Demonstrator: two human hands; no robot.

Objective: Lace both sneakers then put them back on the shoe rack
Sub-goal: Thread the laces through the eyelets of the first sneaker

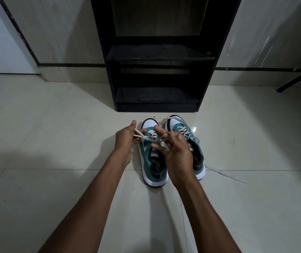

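Two teal, white and black sneakers stand side by side on the tiled floor, toes toward the rack. My left hand (pixel 126 141) pinches one end of the cream lace (pixel 147 138) of the left sneaker (pixel 152 167). My right hand (pixel 175 152) holds the other strand of that lace over the sneaker's tongue, and the strands cross between my hands. The right sneaker (pixel 195 143) is partly hidden behind my right hand; its lace is threaded near the toe and a loose end (pixel 226 175) trails on the floor to the right.
The black shoe rack (pixel 157 57) stands against the wall just beyond the sneakers, with bare shelves. A dark metal leg with a blue foot (pixel 281 89) slants in at the right. Pale glossy floor tiles (pixel 54 125) spread all around.
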